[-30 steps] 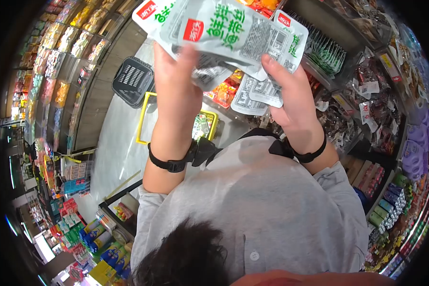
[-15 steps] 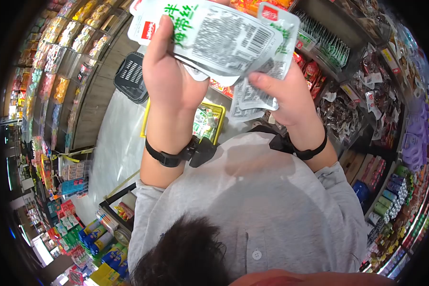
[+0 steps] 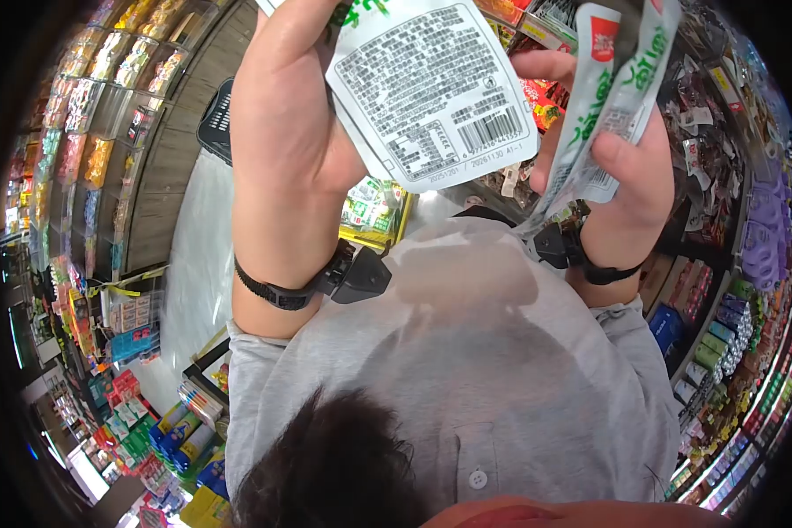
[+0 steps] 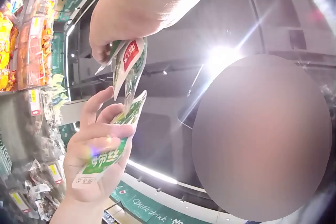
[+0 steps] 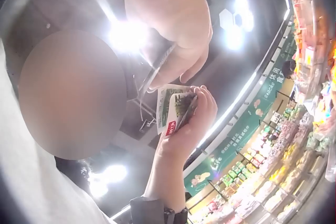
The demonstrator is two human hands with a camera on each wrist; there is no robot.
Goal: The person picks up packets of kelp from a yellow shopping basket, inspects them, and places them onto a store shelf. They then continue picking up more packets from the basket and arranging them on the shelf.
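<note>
My left hand [image 3: 290, 114] grips a stack of kelp-strip packets [image 3: 436, 97], white and silver with green lettering. The front packet's printed back and barcode face the head camera. To the right, my right hand [image 3: 634, 167] holds more kelp-strip packets [image 3: 620, 88] seen nearly edge-on, with its thumb over them and fingers behind. In the left wrist view, a red-logo packet [image 4: 128, 64] hangs from the left hand, just above the right hand's green-lettered packet [image 4: 107, 155]. The right wrist view shows the left hand's fingers curled round its packets [image 5: 176, 111].
Below the left forearm stands a yellow-rimmed basket [image 3: 365, 238] with similar packets inside. A dark shopping basket [image 3: 213, 123] is on the floor further left. Shelves of snacks [image 3: 88, 158] line the left, and bins of wrapped goods [image 3: 704, 167] stand on the right.
The packets, earlier overlapping in one fan across both hands, are now apart in two groups. My right hand has moved right with its packets, tilting them edge-on; my left hand has come closer.
</note>
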